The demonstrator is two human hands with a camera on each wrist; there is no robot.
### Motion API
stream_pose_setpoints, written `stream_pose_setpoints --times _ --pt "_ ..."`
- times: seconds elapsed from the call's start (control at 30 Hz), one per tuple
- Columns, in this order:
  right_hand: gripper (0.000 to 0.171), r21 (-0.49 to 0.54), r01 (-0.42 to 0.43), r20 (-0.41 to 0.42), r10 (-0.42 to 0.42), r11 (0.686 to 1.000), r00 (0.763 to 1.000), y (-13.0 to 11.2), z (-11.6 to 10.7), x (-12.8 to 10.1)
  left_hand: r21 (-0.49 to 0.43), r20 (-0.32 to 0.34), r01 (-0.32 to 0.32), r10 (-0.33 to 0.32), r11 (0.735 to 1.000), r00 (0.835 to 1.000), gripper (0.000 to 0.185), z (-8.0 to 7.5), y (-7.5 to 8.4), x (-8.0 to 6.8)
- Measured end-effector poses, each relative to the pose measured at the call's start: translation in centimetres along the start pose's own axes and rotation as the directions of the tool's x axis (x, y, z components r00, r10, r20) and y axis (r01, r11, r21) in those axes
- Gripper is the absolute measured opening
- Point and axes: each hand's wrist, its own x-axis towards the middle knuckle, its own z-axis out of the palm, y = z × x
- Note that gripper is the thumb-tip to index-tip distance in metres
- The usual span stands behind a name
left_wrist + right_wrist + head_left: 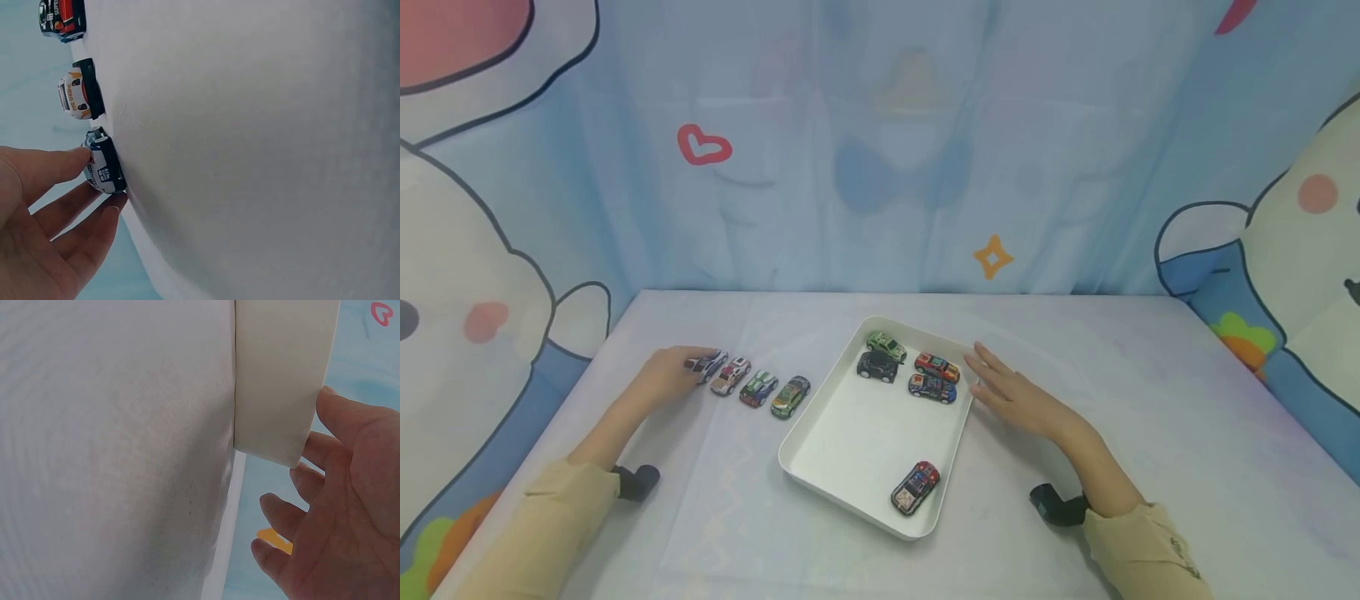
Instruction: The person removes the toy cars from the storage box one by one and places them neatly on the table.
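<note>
My left hand (664,382) is at the left end of a slanted row of toy cars. Its thumb and fingers pinch a white and dark toy car (103,167), which sits on the tablecloth in the left wrist view. Beside that car in the row stand a white and red car (731,377), a blue-green car (758,389) and a green and orange car (790,397). My right hand (1018,398) lies at the right rim of a white tray (842,446), fingers spread. In the right wrist view its thumb and fingertips are right at the tray's wall (281,375).
Inside the tray, a green car (886,346), a black car (877,367), a red car (937,367) and a blue car (932,388) stand near the far end. A dark red car (915,488) is at the near corner. A patterned curtain (895,167) hangs behind the table.
</note>
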Motion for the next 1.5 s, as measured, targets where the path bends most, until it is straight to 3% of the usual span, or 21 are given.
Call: stream_pose_setpoints --times 0.3,0.43,0.57,0.67,0.83,0.9,1.0,1.07,1.17,1.37,1.5 --pt "0.056 0.006 -0.001 -0.001 0.001 1.000 1.000 -0.1 0.0 -0.2 -0.028 -0.013 0.006 -0.007 1.000 1.000 0.044 -0.2 0.1 -0.3" --pt "0.056 0.016 0.001 0.005 -0.001 1.000 1.000 -0.3 -0.1 -0.3 -0.040 -0.103 -0.027 0.023 0.999 0.994 0.051 -1.4 0.7 -1.0" --pt "0.056 0.015 -0.001 0.009 0.001 1.000 1.000 -0.2 -0.2 -0.2 -0.021 -0.193 -0.098 0.092 0.995 0.977 0.053 -2.4 3.0 -1.2" --pt "0.057 0.017 0.000 0.012 0.000 1.000 1.000 0.1 -0.1 0.0 -0.023 -0.189 -0.172 0.165 0.985 0.968 0.051 -2.0 6.4 -1.4" --pt "0.058 0.020 0.001 0.013 -0.001 1.000 1.000 0.1 0.0 0.0 -0.056 -0.057 -0.319 0.316 0.946 0.947 0.044 1.1 13.8 -3.1" --pt "0.057 0.024 -0.001 0.010 0.001 1.000 1.000 0.0 0.0 -0.1 -0.048 0.025 -0.377 0.379 0.925 0.925 0.042 2.9 16.3 -4.1" --pt "0.056 0.025 -0.001 0.008 0.001 1.000 1.000 0.0 -0.1 -0.3 -0.015 0.147 -0.464 0.461 0.886 0.875 0.040 5.4 18.9 -5.6" --pt "0.055 0.023 0.004 0.007 -0.004 1.000 1.000 -0.1 -0.1 -0.3 -0.017 0.221 -0.489 0.480 0.872 0.849 0.036 6.6 19.9 -6.3" --pt "0.055 0.014 0.014 0.004 -0.014 1.000 1.000 -0.2 -0.2 -0.3 -0.047 0.297 -0.486 0.477 0.872 0.827 0.031 7.9 20.5 -6.8" --pt "0.055 0.010 0.013 0.006 -0.013 1.000 1.000 -0.2 -0.2 -0.3 -0.135 0.344 -0.443 0.461 0.886 0.818 0.031 9.1 20.9 -6.9" --pt "0.055 0.011 0.016 0.006 -0.016 1.000 1.000 -0.2 -0.2 -0.4 -0.180 0.319 -0.420 0.457 0.890 0.831 0.031 9.1 21.1 -7.1"
